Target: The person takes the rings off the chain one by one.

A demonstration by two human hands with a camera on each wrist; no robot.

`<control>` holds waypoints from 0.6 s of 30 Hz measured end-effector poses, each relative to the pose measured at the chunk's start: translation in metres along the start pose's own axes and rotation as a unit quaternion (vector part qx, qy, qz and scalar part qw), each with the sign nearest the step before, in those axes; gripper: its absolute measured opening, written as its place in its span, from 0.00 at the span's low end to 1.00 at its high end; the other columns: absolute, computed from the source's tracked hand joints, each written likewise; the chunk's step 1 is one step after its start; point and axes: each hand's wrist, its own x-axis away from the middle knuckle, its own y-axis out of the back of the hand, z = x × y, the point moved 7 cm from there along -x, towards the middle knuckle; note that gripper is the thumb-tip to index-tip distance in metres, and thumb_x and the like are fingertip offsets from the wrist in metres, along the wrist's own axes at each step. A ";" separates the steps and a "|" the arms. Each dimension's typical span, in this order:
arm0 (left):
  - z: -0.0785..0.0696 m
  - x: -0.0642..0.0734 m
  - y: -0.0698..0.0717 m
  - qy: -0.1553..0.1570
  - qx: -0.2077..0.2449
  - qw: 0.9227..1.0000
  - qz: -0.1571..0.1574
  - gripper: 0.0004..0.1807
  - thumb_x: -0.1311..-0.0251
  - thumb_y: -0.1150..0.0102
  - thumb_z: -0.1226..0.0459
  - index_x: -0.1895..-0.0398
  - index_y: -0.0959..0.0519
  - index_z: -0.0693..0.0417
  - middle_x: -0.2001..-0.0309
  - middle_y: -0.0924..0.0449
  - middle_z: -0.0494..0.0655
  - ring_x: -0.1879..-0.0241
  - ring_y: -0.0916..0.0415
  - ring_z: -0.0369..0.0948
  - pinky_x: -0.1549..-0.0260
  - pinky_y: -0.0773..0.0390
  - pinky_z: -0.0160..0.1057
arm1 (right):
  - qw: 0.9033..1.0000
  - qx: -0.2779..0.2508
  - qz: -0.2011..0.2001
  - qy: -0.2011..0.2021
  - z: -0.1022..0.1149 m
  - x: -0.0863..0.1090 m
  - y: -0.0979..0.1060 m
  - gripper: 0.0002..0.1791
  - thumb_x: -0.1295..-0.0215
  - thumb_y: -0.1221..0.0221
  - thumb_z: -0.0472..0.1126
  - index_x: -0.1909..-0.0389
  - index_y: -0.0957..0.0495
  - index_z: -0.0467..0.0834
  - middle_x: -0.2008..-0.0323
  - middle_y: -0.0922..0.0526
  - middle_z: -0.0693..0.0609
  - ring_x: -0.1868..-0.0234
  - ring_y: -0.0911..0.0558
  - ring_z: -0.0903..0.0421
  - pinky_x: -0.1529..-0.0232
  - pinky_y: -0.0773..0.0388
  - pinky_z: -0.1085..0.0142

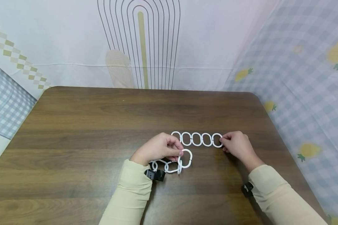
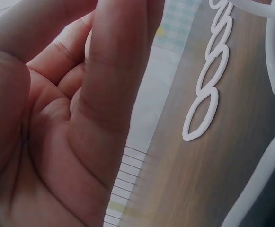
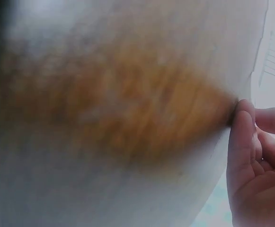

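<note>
Several white oval plastic rings (image 1: 191, 139) lie in a row on the wooden table. My right hand (image 1: 238, 144) pinches the outer edge of the rightmost ring, thumb and finger down at the tabletop. Nearer to me, my left hand (image 1: 164, 147) holds a chain of white links (image 1: 171, 172) by its right end, where a ring (image 1: 191, 156) sticks out past the thumb. Part of this chain is hidden under the left hand and wrist. In the left wrist view, one link (image 2: 272, 56) shows a small split in its side. The right wrist view shows no ring clearly.
The brown wooden table (image 1: 73, 134) has rounded far corners. Behind it hangs a pale cloth (image 1: 208, 37) with line arches, and a checked cloth (image 1: 293, 78) with pineapples hangs along the right. A black strap circles each wrist.
</note>
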 end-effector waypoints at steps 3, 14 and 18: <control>0.001 -0.001 0.000 0.001 0.001 1.000 0.000 0.03 0.38 0.34 0.71 0.64 0.16 0.64 0.69 0.14 0.51 0.74 0.18 0.37 0.67 0.14 0.40 | 1.000 0.000 0.004 0.000 0.000 -0.003 0.000 0.13 0.29 0.43 0.41 0.63 0.14 0.37 0.81 0.16 0.55 0.78 0.16 0.60 0.72 0.20 0.66; 0.002 -0.001 0.000 0.003 0.001 1.000 -0.001 0.03 0.38 0.34 0.70 0.64 0.16 0.64 0.69 0.14 0.51 0.74 0.18 0.37 0.67 0.14 0.40 | 0.999 0.036 -0.002 0.004 0.004 -0.007 0.003 0.13 0.31 0.42 0.41 0.69 0.13 0.40 0.84 0.17 0.55 0.80 0.18 0.60 0.74 0.23 0.65; 0.002 -0.001 0.001 0.002 -0.002 1.000 -0.002 0.03 0.37 0.34 0.70 0.65 0.16 0.63 0.69 0.14 0.50 0.74 0.18 0.37 0.67 0.14 0.40 | 0.998 0.057 -0.008 0.003 0.006 -0.008 0.003 0.13 0.31 0.42 0.42 0.72 0.14 0.42 0.85 0.18 0.56 0.80 0.20 0.58 0.74 0.26 0.64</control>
